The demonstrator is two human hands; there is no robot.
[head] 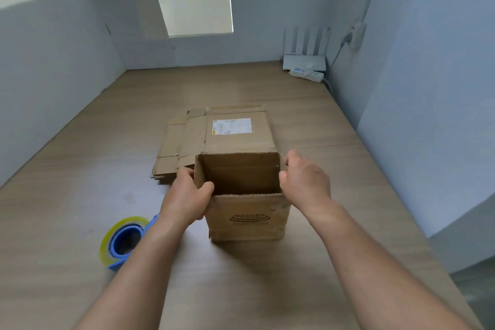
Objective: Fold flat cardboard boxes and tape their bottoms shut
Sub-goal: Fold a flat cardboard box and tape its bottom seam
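The box [249, 218] stands upright on the bench [267, 88], open end up, between both hands, equally near: the left hand [187, 197] grips its left wall, the right hand [305, 182] its right wall, with the tape [122, 238] left of it.

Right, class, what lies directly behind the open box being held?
A stack of flattened cardboard, one bearing a white label. The open box covers the stack's near edge.

Print on box [247, 230] and shipping label [232, 126] unreadable.
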